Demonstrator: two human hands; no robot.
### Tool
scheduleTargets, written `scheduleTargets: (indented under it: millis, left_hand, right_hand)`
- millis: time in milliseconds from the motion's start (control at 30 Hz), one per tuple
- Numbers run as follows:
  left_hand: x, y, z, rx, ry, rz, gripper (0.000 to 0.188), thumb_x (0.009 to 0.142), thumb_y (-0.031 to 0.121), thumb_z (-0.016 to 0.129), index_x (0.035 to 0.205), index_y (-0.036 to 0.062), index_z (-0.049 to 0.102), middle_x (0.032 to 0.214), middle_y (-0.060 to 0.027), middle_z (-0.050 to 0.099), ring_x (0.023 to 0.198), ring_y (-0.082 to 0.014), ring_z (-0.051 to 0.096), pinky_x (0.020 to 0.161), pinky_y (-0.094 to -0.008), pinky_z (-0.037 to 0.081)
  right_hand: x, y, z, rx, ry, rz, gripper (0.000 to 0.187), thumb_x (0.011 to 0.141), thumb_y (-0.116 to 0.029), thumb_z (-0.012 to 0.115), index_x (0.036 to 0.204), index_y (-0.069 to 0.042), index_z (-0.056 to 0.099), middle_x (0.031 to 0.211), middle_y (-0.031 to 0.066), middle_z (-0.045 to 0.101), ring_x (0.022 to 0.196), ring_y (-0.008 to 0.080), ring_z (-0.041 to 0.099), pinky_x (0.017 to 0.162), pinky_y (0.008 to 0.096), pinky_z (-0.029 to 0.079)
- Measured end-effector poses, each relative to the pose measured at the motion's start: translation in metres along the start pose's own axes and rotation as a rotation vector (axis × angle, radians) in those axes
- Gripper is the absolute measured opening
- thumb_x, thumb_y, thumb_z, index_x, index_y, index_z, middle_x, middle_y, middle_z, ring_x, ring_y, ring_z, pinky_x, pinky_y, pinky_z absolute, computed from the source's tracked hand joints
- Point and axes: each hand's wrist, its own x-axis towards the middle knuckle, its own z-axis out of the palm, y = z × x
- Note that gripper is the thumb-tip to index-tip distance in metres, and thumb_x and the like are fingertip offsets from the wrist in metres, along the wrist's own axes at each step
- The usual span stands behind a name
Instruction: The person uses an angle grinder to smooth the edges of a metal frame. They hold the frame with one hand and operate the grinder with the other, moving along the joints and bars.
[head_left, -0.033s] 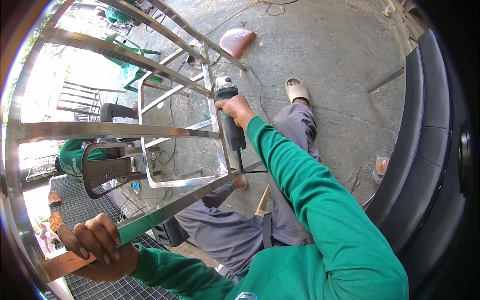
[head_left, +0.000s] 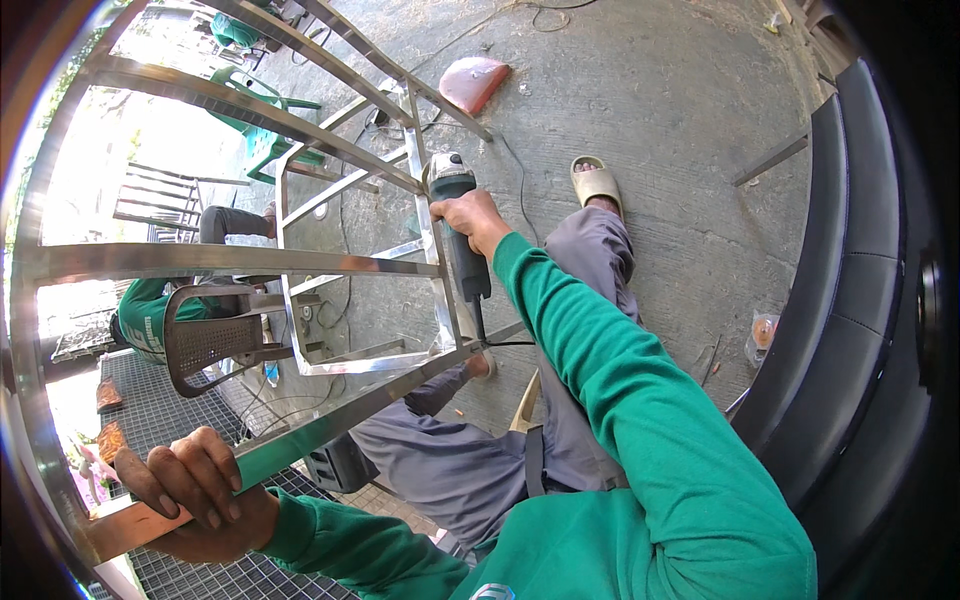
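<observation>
A shiny frame of square metal tubing [head_left: 350, 405] rises in front of me and fills the left of the view. Near its lower left corner, my left hand [head_left: 200, 495] is wrapped round one tube, fingers over the top. My right hand [head_left: 470, 220] grips a dark angle grinder [head_left: 468, 262] by its body. The grinder's silver head [head_left: 447, 165] is up against the frame's far upright, and its disc is hidden from me. From its lower end a black cord runs off to the right.
Beside me on the right curves a black padded seat [head_left: 840, 270]. A pink and white piece [head_left: 473, 85] lies on the concrete floor, with cables about. Beyond the frame are a green plastic chair [head_left: 265, 150], a brown chair [head_left: 215, 335] and a person in a green top [head_left: 145, 318]. Black wire mesh [head_left: 160, 385] lies at lower left.
</observation>
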Motion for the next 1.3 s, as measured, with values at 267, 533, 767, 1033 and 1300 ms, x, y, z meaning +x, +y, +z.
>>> scheduleTargets:
  millis: [267, 533, 767, 1033, 1300]
  left_hand:
    - [0.0, 0.001, -0.002, 0.011, -0.018, 0.002, 0.041, 0.108, 0.048, 0.04, 0.086, 0.0142, 0.046, 0.054, 0.0018, 0.045, 0.037, -0.0071, 0.044, 0.043, -0.0225, 0.037]
    - [-0.001, 0.001, -0.005, 0.004, -0.032, -0.007, 0.042, 0.109, 0.048, 0.037, 0.087, 0.0137, 0.047, 0.054, 0.0013, 0.047, 0.037, -0.0079, 0.046, 0.043, -0.0228, 0.039]
    - [-0.001, -0.001, -0.003, 0.007, -0.03, 0.019, 0.041, 0.11, 0.047, 0.037, 0.086, 0.0136, 0.047, 0.054, 0.0016, 0.047, 0.036, -0.0071, 0.045, 0.042, -0.022, 0.039]
    - [-0.002, -0.001, -0.004, 0.01, -0.023, 0.021, 0.041, 0.11, 0.047, 0.037, 0.087, 0.0136, 0.046, 0.054, 0.0015, 0.046, 0.037, -0.0067, 0.045, 0.042, -0.0222, 0.039]
    - [0.0, -0.001, -0.005, 0.015, -0.051, 0.02, 0.041, 0.11, 0.046, 0.036, 0.087, 0.0138, 0.045, 0.055, 0.0019, 0.046, 0.037, -0.0063, 0.045, 0.043, -0.0219, 0.04]
  right_hand:
    - [0.001, 0.002, 0.001, -0.054, 0.043, -0.005, 0.04, 0.068, -0.02, 0.084, 0.094, 0.009, 0.072, 0.094, 0.0213, 0.073, 0.073, 0.0304, 0.072, 0.068, 0.0413, 0.058]
    - [-0.002, 0.0, 0.001, 0.005, 0.008, 0.024, 0.039, 0.068, -0.018, 0.083, 0.093, 0.01, 0.072, 0.093, 0.0221, 0.072, 0.071, 0.0315, 0.071, 0.065, 0.0428, 0.058]
    - [-0.005, -0.004, 0.0, 0.005, 0.007, 0.024, 0.04, 0.069, -0.019, 0.084, 0.092, 0.01, 0.071, 0.091, 0.0211, 0.071, 0.067, 0.0313, 0.069, 0.063, 0.0446, 0.057]
    - [-0.011, -0.006, -0.002, 0.097, -0.047, 0.004, 0.038, 0.069, -0.017, 0.084, 0.092, 0.011, 0.07, 0.088, 0.0213, 0.071, 0.065, 0.0316, 0.068, 0.06, 0.0455, 0.057]
    - [-0.015, -0.007, -0.001, 0.086, -0.019, 0.031, 0.04, 0.069, -0.016, 0.083, 0.094, 0.012, 0.07, 0.088, 0.0221, 0.07, 0.066, 0.0322, 0.069, 0.061, 0.0458, 0.057]
